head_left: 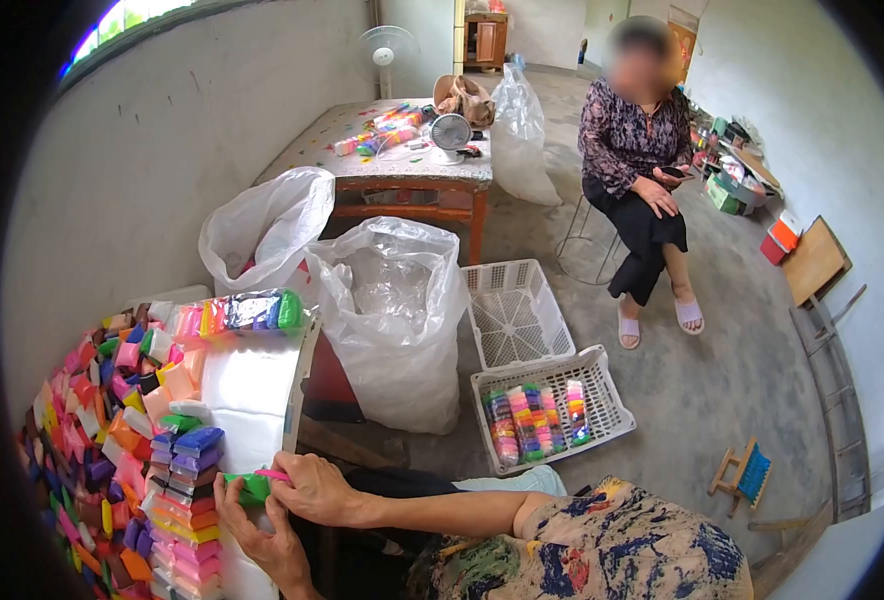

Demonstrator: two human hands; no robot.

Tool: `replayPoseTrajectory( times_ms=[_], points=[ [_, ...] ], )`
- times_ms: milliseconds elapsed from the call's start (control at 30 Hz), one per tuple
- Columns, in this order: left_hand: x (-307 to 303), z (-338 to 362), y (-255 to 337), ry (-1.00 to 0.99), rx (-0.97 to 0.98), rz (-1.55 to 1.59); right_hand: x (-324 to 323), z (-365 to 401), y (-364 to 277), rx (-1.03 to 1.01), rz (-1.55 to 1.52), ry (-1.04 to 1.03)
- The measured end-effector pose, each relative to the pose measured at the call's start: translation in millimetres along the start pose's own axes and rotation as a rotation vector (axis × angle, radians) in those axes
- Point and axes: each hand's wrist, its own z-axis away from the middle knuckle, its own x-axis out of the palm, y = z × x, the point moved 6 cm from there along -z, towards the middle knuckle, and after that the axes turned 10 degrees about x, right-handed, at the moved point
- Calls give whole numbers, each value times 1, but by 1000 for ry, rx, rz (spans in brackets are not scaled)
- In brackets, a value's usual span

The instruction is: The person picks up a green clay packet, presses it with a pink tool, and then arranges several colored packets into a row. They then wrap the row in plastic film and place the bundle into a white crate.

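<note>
My left hand (265,535) is closed around a small green packet (248,489) at the near edge of the work surface (247,380). Touching the packet's right end, my right hand (312,487) pinches a slim pink piece (274,475) whose kind I cannot make out. Just left of my hands runs a stacked column of coloured packets (187,500), with blue, orange, yellow and pink ones. Beyond it spreads a big heap of loose coloured packets (82,450). A clear bag filled with a row of coloured packets (237,314) lies at the surface's far end.
Two plastic sacks (402,330) (262,220) stand past the work surface. White crates (602,425) (517,300) sit on the floor, the nearer holding several filled bags. A seated person (637,170) holds a phone. Behind are a table (322,150) and a small fan (450,133).
</note>
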Motion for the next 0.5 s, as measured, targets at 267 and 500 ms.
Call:
replayPoseTrajectory(
  times_ms=[267,500],
  points=[
    [0,-1,0,6,-17,-4,0,1,3,14,-31,-8],
    [1,-2,0,9,-19,0,-1,-1,3,2,-46,18]
  ],
)
